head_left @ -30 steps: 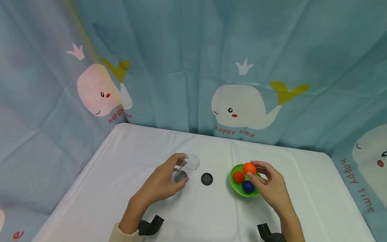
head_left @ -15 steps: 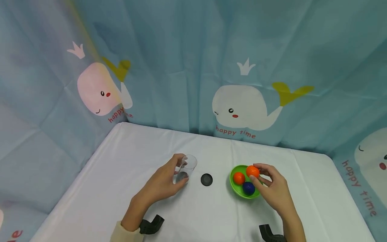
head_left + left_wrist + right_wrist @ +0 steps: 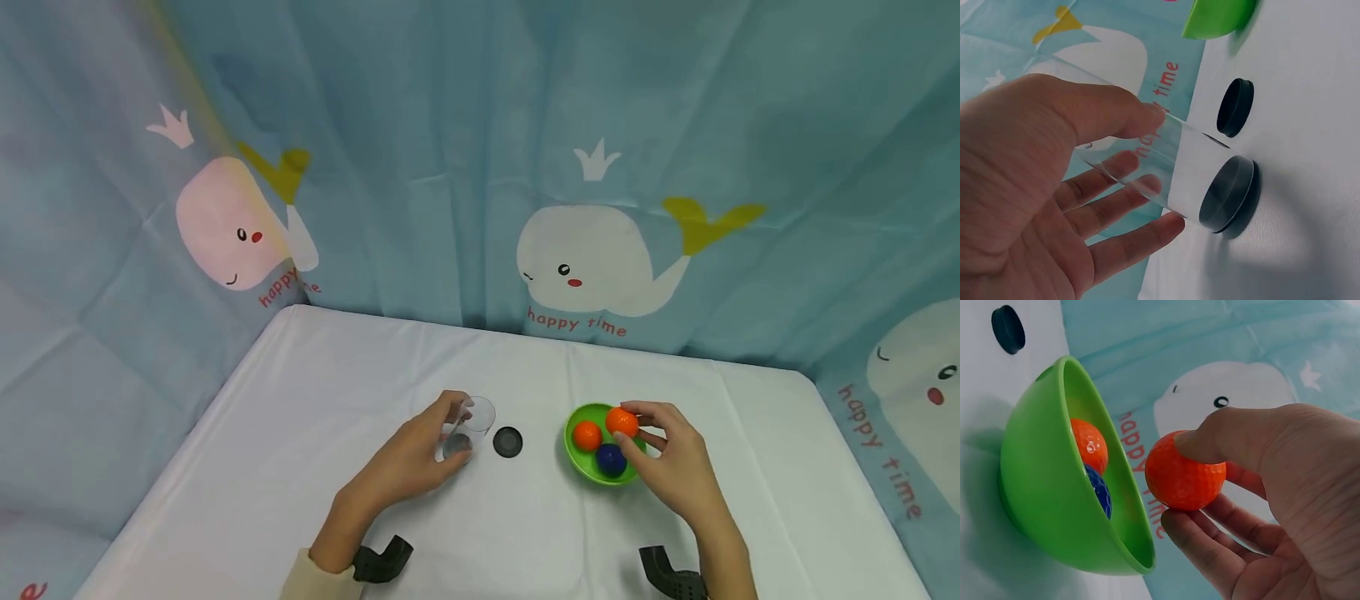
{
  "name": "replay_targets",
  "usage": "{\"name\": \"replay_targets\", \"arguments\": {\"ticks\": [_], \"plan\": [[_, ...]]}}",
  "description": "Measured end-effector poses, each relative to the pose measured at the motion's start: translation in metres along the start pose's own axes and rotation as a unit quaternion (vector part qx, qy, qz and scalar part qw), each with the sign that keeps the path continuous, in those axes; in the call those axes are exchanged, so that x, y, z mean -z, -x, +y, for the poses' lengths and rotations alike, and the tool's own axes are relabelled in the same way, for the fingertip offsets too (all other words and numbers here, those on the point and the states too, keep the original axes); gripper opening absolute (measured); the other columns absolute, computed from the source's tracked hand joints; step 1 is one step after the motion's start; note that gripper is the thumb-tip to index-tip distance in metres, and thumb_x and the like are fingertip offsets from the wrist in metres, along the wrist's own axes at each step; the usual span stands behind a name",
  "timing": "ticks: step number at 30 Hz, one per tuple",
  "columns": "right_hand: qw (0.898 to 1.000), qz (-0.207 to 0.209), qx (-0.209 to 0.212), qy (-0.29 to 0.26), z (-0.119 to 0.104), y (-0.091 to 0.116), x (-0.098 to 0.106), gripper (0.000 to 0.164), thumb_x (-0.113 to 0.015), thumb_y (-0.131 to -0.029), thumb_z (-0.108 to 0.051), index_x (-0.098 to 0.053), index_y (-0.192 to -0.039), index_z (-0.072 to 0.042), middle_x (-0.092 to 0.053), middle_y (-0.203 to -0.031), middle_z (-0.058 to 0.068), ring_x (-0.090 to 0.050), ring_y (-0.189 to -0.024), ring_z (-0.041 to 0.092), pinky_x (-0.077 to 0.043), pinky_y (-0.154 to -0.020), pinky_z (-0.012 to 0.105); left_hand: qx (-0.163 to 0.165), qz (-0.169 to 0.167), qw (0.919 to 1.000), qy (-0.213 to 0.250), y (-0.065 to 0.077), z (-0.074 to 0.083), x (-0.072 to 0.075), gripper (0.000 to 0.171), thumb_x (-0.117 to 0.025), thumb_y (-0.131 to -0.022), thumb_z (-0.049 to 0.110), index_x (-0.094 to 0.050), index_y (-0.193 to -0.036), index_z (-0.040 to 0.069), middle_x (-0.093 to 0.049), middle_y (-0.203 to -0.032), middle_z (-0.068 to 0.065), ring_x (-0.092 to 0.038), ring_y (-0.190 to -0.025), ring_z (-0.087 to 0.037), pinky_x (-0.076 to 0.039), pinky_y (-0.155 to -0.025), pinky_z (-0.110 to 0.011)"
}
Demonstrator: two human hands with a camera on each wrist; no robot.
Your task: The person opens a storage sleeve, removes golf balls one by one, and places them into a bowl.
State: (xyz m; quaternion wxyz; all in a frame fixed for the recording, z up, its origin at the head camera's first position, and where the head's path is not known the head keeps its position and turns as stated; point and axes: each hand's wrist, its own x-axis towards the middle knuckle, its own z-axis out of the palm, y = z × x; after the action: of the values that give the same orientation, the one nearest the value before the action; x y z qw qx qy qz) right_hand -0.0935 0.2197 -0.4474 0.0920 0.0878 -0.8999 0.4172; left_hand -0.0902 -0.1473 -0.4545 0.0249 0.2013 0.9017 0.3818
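My right hand [image 3: 670, 457] pinches an orange golf ball [image 3: 1184, 471] between thumb and fingers, just over the rim of a green bowl [image 3: 1041, 481]. Inside the bowl lie another orange golf ball [image 3: 587, 436] and a dark blue golf ball [image 3: 611, 460]. My left hand [image 3: 417, 450] grips a clear cylindrical tube [image 3: 1179, 159], thumb on one side and fingers on the other. The tube has a dark cap on its lower end [image 3: 1227, 194], close to the white cloth, and an open rim at the top. It looks empty and stands slightly tilted.
A loose round black lid [image 3: 507, 442] lies on the white tablecloth [image 3: 517, 533] between the tube and the bowl. Behind the table hangs a blue curtain [image 3: 420, 150] printed with whales. Black camera mounts [image 3: 382, 560] are on both wrists.
The left hand and tube have shifted slightly nearer the black lid. The right hand stays over the bowl with the orange golf ball, moving only a little. The head view has shifted slightly.
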Motion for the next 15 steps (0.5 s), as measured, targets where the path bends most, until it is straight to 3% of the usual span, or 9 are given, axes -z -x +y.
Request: {"name": "replay_targets", "arguments": {"ticks": [3, 6, 12, 15], "plan": [[1.000, 0.002, 0.010, 0.008, -0.0010, -0.0017, -0.0002, 0.037, -0.082, -0.092, -0.008, -0.070, -0.127, -0.008, -0.066, -0.126, 0.009, -0.068, -0.109, 0.020, -0.063, -0.089, 0.029, 0.000, -0.004, 0.9999, 0.013, -0.0014, -0.0027, 0.0003, 0.061, -0.078, -0.096, 0.016, -0.043, -0.146, 0.017, -0.068, -0.137, -0.005, -0.068, -0.125, -0.021, -0.059, -0.103, -0.042], [1.000, 0.000, 0.020, 0.011, -0.0005, -0.0033, -0.0009, 0.038, -0.083, -0.091, -0.006, -0.070, -0.127, -0.006, -0.067, -0.125, 0.011, -0.069, -0.109, 0.027, -0.064, -0.090, 0.037, 0.024, -0.003, 0.9992, 0.031, -0.0012, -0.0060, 0.0012, 0.061, -0.079, -0.095, 0.015, -0.042, -0.144, 0.018, -0.068, -0.135, -0.007, -0.070, -0.122, -0.021, -0.060, -0.101, -0.043], [0.999, 0.004, 0.022, 0.035, 0.0005, -0.0027, -0.0023, 0.040, -0.084, -0.088, -0.003, -0.071, -0.125, -0.007, -0.068, -0.123, 0.008, -0.067, -0.107, 0.013, -0.063, -0.088, 0.030, 0.032, 0.005, 0.9980, 0.053, -0.0032, -0.0094, 0.0020, 0.062, -0.077, -0.095, 0.009, -0.040, -0.144, 0.009, -0.065, -0.138, -0.013, -0.067, -0.127, -0.027, -0.061, -0.101, -0.042], [0.999, 0.007, 0.019, 0.045, 0.0007, -0.0006, -0.0047, 0.041, -0.085, -0.086, -0.001, -0.070, -0.124, -0.007, -0.068, -0.122, 0.008, -0.067, -0.106, 0.013, -0.063, -0.088, 0.034, 0.036, 0.007, 0.9975, 0.060, -0.0027, -0.0090, 0.0024, 0.062, -0.076, -0.096, 0.008, -0.039, -0.146, 0.008, -0.063, -0.141, -0.014, -0.065, -0.130, -0.028, -0.060, -0.102, -0.041]]}}
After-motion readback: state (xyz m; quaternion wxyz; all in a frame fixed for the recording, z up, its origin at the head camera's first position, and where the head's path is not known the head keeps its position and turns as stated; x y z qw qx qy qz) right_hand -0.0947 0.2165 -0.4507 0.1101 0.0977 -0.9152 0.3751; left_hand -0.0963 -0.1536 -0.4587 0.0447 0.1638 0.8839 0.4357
